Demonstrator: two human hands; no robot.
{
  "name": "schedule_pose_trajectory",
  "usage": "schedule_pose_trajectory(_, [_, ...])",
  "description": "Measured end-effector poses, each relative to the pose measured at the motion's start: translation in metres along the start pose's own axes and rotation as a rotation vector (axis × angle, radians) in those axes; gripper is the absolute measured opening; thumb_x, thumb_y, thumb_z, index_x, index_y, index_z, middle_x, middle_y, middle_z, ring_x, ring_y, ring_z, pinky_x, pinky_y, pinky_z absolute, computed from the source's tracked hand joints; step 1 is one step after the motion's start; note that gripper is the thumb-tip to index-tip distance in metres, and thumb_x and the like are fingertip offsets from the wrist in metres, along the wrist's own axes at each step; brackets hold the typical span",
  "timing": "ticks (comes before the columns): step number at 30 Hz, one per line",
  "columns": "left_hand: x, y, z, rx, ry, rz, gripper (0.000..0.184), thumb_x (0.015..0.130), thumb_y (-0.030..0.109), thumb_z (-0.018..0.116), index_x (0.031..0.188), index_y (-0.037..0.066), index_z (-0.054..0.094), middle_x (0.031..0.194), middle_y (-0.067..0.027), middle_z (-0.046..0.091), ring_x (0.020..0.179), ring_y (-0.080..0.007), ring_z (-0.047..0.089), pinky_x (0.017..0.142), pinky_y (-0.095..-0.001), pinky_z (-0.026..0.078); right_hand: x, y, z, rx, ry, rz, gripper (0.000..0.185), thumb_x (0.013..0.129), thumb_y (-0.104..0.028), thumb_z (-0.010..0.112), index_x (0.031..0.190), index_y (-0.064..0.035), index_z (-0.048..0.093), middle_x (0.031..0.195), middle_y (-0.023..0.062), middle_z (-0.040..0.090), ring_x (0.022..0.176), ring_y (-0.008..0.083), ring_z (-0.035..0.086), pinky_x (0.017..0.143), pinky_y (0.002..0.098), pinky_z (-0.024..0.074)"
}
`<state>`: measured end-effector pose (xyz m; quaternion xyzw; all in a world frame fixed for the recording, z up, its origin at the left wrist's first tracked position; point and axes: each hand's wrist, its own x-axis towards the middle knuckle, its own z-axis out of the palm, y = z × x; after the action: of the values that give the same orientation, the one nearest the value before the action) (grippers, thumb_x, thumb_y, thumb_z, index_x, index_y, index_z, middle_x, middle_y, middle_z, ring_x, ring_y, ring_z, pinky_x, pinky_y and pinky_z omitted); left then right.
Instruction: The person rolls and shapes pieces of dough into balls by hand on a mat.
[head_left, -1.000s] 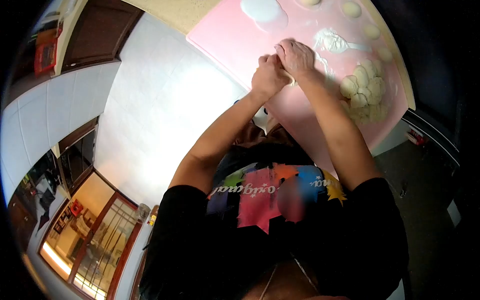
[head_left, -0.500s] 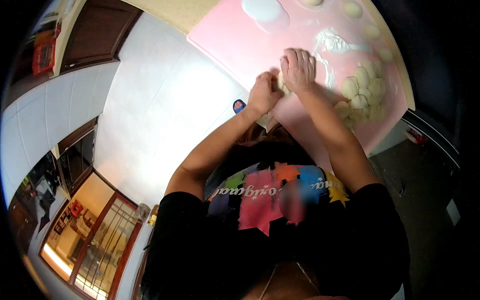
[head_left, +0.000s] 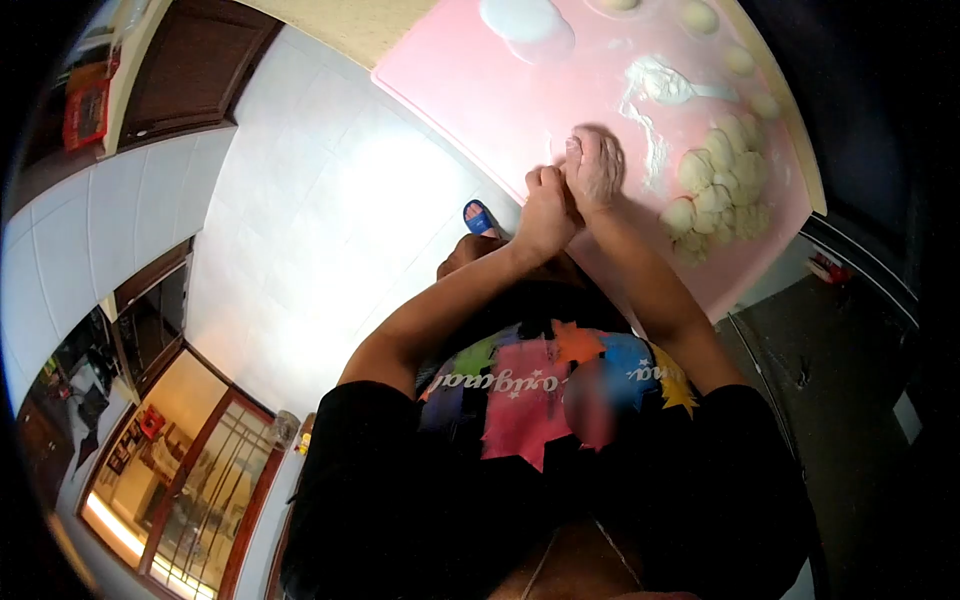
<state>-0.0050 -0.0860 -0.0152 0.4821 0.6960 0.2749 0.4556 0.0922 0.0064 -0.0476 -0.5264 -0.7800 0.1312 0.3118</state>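
My left hand (head_left: 546, 213) is closed at the near edge of the pink mat (head_left: 480, 90), its fingers wrapped round something hidden, probably the dough seen there earlier. Touching it on the right is my right hand (head_left: 595, 170), with its fingers extended and lying close over the same spot. A pile of pale dough pieces (head_left: 720, 190) rests on the mat to the right of my hands. Beyond them lies a white spoon (head_left: 712, 92) with a heap of white flour (head_left: 660, 82) at its end.
Several round dough balls (head_left: 698, 15) line the mat's far right edge. A white round item (head_left: 520, 18) is at the mat's top. Below left are the tiled floor (head_left: 310, 200) and a foot in a blue sandal (head_left: 479, 218).
Both hands have moved toward my body and come together again. The dough visible between them half a second ago is now covered. More of the sandal shows.
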Motion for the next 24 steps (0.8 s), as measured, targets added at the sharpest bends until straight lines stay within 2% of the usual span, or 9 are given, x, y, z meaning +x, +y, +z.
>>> schedule_pose_trajectory(3, [0.011,0.012,-0.034,-0.026,-0.061,-0.034,0.071,0.074,0.021,0.082,0.132,0.001,0.047,0.127,-0.0235,0.049,0.118,-0.0393,0.051,0.1,-0.0476,0.049,0.032,-0.007,-0.007,-0.238,-0.059,-0.155,0.014,0.093,-0.026,0.061,0.099,-0.0146,0.064,0.093,0.0084,0.068,0.09,0.0308,0.064,0.082,0.0396,0.0477])
schedule_pose_trajectory(8, [0.073,0.032,-0.051,0.129,-0.073,-0.014,0.067,0.071,0.017,0.081,0.13,0.003,0.053,0.134,-0.0214,0.048,0.116,-0.0405,0.058,0.097,-0.0454,0.052,0.078,0.014,0.016,-0.197,-0.114,-0.287,0.018,0.092,-0.032,0.063,0.089,-0.014,0.063,0.092,0.0067,0.07,0.083,0.0261,0.067,0.077,0.042,0.0523])
schedule_pose_trajectory(10, [0.074,0.054,-0.056,0.136,-0.084,-0.096,0.063,0.072,0.016,0.079,0.128,0.003,0.053,0.135,-0.021,0.049,0.116,-0.0399,0.058,0.096,-0.0449,0.052,0.088,0.009,0.012,-0.222,-0.323,-0.115,0.023,0.092,-0.034,0.063,0.087,-0.0112,0.063,0.086,0.0091,0.069,0.079,0.0272,0.068,0.073,0.0397,0.054])
schedule_pose_trajectory(12, [0.077,0.059,-0.051,0.147,-0.085,-0.165,0.059,0.073,0.015,0.077,0.127,0.002,0.054,0.135,-0.0205,0.049,0.116,-0.0393,0.058,0.096,-0.0445,0.052,0.097,0.007,0.008,-0.115,-0.349,-0.059,0.027,0.093,-0.035,0.062,0.092,-0.008,0.064,0.086,0.0116,0.069,0.078,0.0304,0.067,0.074,0.0424,0.0533])
schedule_pose_trajectory(13, [0.071,0.053,-0.041,0.109,-0.009,-0.135,0.061,0.072,0.018,0.08,0.124,0.001,0.053,0.128,-0.0215,0.051,0.114,-0.039,0.057,0.095,-0.0449,0.052,0.095,0.01,0.005,0.315,-0.464,0.321,0.031,0.096,-0.038,0.057,0.094,-0.0074,0.064,0.085,0.0125,0.068,0.079,0.0306,0.067,0.072,0.0423,0.0526])
schedule_pose_trajectory(16, [0.036,0.038,-0.024,0.128,0.059,-0.055,0.064,0.071,0.015,0.081,0.123,-0.001,0.047,0.117,-0.023,0.052,0.107,-0.0398,0.056,0.092,-0.0449,0.052,0.027,0.009,0.006,0.112,-0.152,0.197,0.029,0.099,-0.025,0.054,0.112,0.0014,0.057,0.104,0.019,0.064,0.091,0.0342,0.061,0.079,0.0465,0.0489])
schedule_pose_trajectory(18, [0.016,-0.002,-0.001,0.197,0.133,0.253,0.065,0.072,0.013,0.082,0.124,-0.001,0.044,0.115,-0.0222,0.052,0.102,-0.0377,0.057,0.089,-0.0439,0.052,-0.01,0.001,0.0,0.162,-0.022,0.223,0.03,0.094,-0.024,0.059,0.116,-0.0041,0.057,0.111,0.0158,0.063,0.101,0.0314,0.059,0.084,0.0455,0.0457])
schedule_pose_trajectory(22, [0.011,0.007,-0.038,-0.054,0.021,0.141,0.064,0.071,0.006,0.08,0.127,-0.002,0.051,0.125,-0.0268,0.05,0.112,-0.0453,0.054,0.095,-0.0471,0.05,0.018,-0.007,-0.003,-0.195,0.006,-0.049,0.025,0.092,-0.027,0.061,0.112,-0.0114,0.06,0.11,0.0117,0.065,0.104,0.0283,0.059,0.089,0.0443,0.0426])
schedule_pose_trajectory(24, [0.036,0.004,-0.05,-0.039,-0.02,0.05,0.063,0.071,0.013,0.084,0.123,-0.001,0.051,0.107,-0.0204,0.055,0.102,-0.0367,0.056,0.09,-0.0431,0.051,0.053,-0.002,0.008,-0.284,-0.123,-0.033,0.02,0.093,-0.03,0.061,0.107,-0.0152,0.061,0.11,0.0078,0.066,0.108,0.0248,0.058,0.092,0.043,0.0395])
